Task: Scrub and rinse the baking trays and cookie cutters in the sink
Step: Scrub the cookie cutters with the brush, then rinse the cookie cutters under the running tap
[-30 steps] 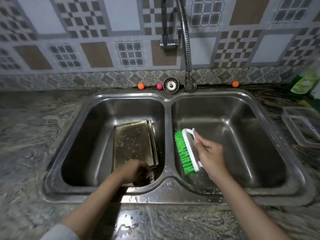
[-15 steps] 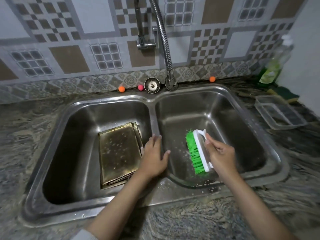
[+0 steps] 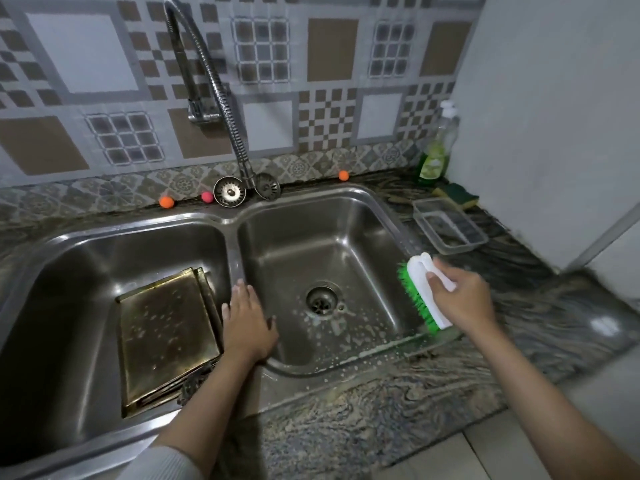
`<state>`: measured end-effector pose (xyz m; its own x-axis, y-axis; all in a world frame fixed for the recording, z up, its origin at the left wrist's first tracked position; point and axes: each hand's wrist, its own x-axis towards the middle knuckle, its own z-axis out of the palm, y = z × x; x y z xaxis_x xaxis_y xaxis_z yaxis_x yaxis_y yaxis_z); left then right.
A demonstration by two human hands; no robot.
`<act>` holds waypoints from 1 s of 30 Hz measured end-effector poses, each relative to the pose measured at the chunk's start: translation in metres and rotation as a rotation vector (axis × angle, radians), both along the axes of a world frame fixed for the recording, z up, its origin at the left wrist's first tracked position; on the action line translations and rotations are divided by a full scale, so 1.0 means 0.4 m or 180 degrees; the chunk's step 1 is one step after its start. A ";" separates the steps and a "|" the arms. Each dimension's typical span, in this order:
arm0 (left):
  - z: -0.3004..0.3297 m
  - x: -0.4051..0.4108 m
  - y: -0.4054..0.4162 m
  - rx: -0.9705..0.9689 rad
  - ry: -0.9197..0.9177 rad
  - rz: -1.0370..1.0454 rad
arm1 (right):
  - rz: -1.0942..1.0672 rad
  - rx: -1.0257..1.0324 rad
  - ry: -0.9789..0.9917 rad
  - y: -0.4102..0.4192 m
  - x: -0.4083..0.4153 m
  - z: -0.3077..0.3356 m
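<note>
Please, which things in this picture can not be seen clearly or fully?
Head view:
- Lower trays: covered by the top tray; count unclear.
- Dark object at the trays' front corner: partly behind the left arm, too dim to name.
- Bottle label: too small to read.
- Left hand: whether it touches the sink divider is unclear.

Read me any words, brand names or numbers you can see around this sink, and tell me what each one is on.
None can be read.
Green dish soap bottle in the back right corner: its label is too blurred to read.
White-backed green-bristled scrub brush, stacked brass-coloured baking trays: no text shows.
</note>
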<state>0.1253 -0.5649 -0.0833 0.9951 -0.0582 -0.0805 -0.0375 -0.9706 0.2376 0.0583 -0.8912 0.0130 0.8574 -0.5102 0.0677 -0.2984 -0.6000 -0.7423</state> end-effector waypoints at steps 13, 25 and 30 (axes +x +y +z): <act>0.005 -0.001 -0.003 0.0117 0.0019 0.0039 | 0.0205 -0.0659 0.0614 -0.288 0.083 -0.051; 0.012 -0.004 -0.003 -0.0447 -0.0136 0.0180 | -0.0005 -0.2733 0.1326 -0.185 0.108 -0.032; 0.076 0.011 -0.002 -0.1356 -0.0891 0.0263 | 0.0650 -0.2268 0.0487 0.015 0.194 0.033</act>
